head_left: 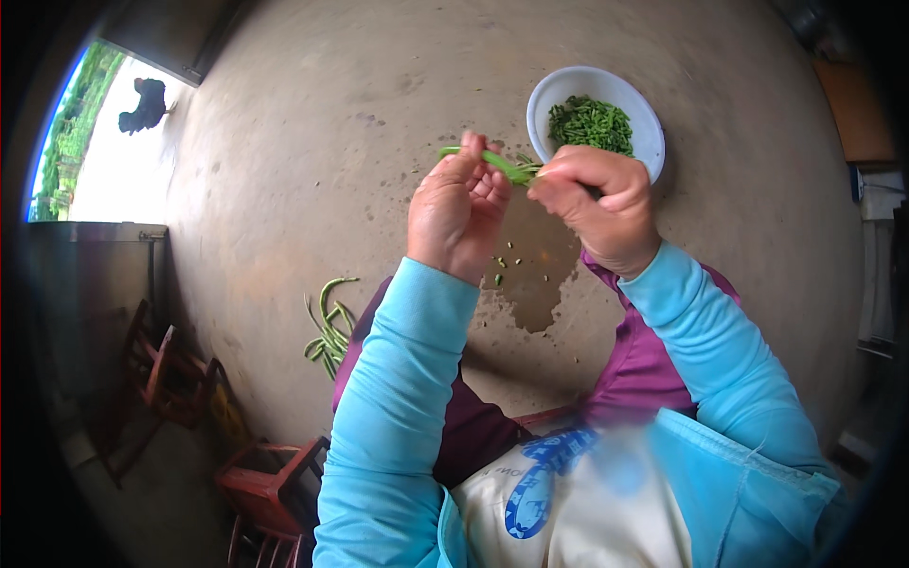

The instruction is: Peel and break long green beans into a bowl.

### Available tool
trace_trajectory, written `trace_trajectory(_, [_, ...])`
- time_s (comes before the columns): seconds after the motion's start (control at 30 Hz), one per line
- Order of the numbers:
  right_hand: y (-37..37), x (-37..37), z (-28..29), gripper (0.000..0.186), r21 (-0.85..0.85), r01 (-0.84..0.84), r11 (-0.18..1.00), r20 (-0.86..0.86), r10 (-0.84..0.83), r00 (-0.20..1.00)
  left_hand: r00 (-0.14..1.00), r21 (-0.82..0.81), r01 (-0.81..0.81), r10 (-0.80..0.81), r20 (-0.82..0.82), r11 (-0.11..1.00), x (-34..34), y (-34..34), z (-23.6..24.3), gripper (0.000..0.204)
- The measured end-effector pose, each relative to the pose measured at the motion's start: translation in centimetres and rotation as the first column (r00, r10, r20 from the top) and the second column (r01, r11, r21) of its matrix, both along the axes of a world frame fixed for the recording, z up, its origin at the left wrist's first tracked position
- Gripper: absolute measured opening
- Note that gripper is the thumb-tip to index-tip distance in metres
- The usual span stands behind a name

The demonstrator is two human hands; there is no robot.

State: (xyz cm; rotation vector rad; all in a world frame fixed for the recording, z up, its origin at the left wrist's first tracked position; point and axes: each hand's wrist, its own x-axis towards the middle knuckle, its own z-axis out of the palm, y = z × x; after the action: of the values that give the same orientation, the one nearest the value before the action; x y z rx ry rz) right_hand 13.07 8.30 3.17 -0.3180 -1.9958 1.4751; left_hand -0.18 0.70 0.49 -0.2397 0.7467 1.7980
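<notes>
Between my two hands, above the floor, is a small bunch of long green beans (511, 172). My left hand (456, 213) is closed around it, thumb and forefinger pinching one bean whose end sticks out to the left. My right hand (611, 201) has its fingers curled and pinched at the right end of the bunch, hiding that end. Just beyond the right hand stands a white bowl (653, 156) holding chopped green bean pieces (592, 125). Further long beans (329, 333) lie in a loose pile on the floor, left of my left knee.
A wet patch (535, 270) with a few bean scraps (501, 262) marks the concrete floor between my knees. Red wooden stools (270, 483) stand at the lower left. A dark chicken (144, 106) is by the bright doorway. A brown box-like object (852, 112) is at far right.
</notes>
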Motion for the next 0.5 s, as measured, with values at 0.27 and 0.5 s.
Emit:
trace_trajectory(0.27, [1.4, 0.2, -1.3, 0.021, -0.951, -0.070, 0.302, -0.027, 0.146, 0.989, 0.968, 0.019, -0.058, 0.060, -0.242, 0.998, 0.2, -0.2, 0.4, 0.007])
trace_trajectory(0.5, [0.1, -0.4, -0.3, 0.021, -0.874, 0.022, 0.486, 0.178, 0.277, 0.944, 0.946, -0.033, 0.024, -0.033, -0.322, 0.999, 0.8, 0.1, 0.6, 0.008])
